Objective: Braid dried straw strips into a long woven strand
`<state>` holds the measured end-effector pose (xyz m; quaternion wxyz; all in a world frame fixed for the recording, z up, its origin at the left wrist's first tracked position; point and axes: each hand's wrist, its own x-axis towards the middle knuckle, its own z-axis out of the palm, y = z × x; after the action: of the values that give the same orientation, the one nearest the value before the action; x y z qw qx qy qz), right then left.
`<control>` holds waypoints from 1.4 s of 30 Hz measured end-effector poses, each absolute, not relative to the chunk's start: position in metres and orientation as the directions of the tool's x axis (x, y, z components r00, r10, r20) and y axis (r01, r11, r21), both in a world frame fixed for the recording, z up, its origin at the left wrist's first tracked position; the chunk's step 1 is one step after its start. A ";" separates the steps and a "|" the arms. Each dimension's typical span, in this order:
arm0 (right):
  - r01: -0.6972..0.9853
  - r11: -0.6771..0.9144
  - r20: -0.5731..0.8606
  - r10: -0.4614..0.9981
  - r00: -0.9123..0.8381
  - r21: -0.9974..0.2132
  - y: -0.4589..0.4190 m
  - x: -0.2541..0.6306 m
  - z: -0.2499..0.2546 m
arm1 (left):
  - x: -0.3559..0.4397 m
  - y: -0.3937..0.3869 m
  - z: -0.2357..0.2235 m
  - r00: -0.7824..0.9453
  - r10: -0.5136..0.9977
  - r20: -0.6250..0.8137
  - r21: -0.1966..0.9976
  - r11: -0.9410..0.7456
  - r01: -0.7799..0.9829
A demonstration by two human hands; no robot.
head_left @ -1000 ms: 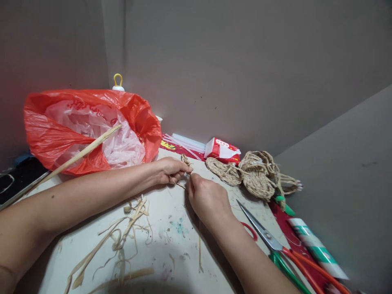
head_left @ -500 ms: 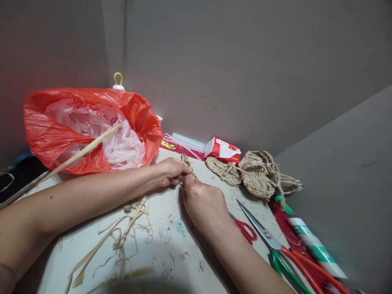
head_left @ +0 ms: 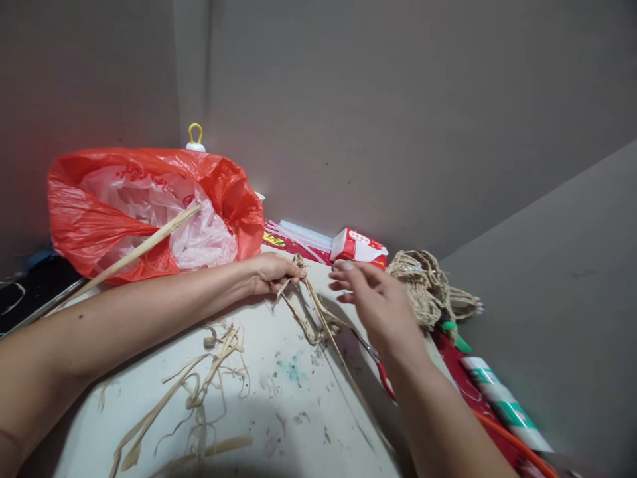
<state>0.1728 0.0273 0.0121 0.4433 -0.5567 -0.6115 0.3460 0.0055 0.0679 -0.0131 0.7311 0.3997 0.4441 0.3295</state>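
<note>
Two bare hands are working at a paint-flecked table (head_left: 279, 405), and the picture is changing fast: half a second earlier both were pinched together over one small braided straw piece (head_left: 300, 263), whereas now the right hand (head_left: 381, 302) is lifting away from it, fingers spread and holding nothing, while the left hand (head_left: 271, 273) is staying closed around the braided end. Long straw strands (head_left: 318, 318) are now trailing loose from under the left fingers, running down toward the near edge just beside the right wrist, which suggests that a tie or twist is being let go or re-gripped rather than finished. Below the left forearm, scraps of loose straw (head_left: 199, 385) are lying scattered. Beyond the left hand a red plastic bag (head_left: 149, 206) is slumping open with a pale stick (head_left: 134, 252) leaning across it. Just past the right fingertips a red and white carton (head_left: 359, 247) is resting, and beside the back of that hand a heap of woven straw pieces (head_left: 423, 289) is partly covered by it. Red-handled scissors (head_left: 383, 375) are mostly hidden beneath the right wrist. A green-striped tube (head_left: 502, 408) is blurring out near the right forearm, its label unreadable.
</note>
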 end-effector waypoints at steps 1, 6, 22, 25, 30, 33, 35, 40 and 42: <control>0.298 0.035 0.021 0.999 -0.049 -0.954 0.031 0.170 0.008 | 0.006 0.067 -0.014 0.393 0.837 -0.382 0.879 0.460 -0.126; 0.123 -0.293 -0.316 0.909 -0.270 -0.948 0.035 0.152 -0.005 | 0.011 0.065 -0.017 0.402 0.845 -0.352 0.895 0.429 -0.119; 0.313 -0.318 -0.414 0.852 -0.320 -0.895 0.055 0.167 -0.008 | 0.010 0.064 -0.010 0.435 0.825 -0.361 0.918 0.395 0.013; 0.325 -0.337 -0.443 0.827 -0.346 -0.884 0.056 0.168 -0.008 | 0.010 0.062 -0.005 0.416 0.839 -0.352 0.933 0.350 0.085; 0.309 -0.364 -0.465 0.798 -0.383 -0.879 0.059 0.171 -0.009 | 0.010 0.062 -0.003 0.401 0.857 -0.323 0.946 0.281 0.163; 0.292 -0.375 -0.469 0.783 -0.408 -0.880 0.060 0.172 -0.010 | 0.010 0.062 -0.003 0.384 0.880 -0.282 0.946 0.188 0.264; 0.276 -0.382 -0.468 0.774 -0.426 -0.882 0.060 0.173 -0.009 | 0.010 0.063 -0.003 0.363 0.898 -0.250 0.935 0.126 0.332; 0.186 -0.403 -0.442 0.777 -0.448 -0.896 0.057 0.170 -0.011 | 0.008 0.067 -0.009 0.368 0.917 -0.157 0.912 -0.009 0.411; 0.138 -0.405 -0.423 0.802 -0.421 -0.904 0.055 0.166 -0.012 | 0.007 0.067 -0.013 0.384 0.916 -0.115 0.906 -0.062 0.418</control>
<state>0.1663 0.0552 -0.0121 0.2421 -0.4807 -0.4889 0.6866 0.0067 0.0675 -0.0130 0.4784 0.6805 0.4902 0.2603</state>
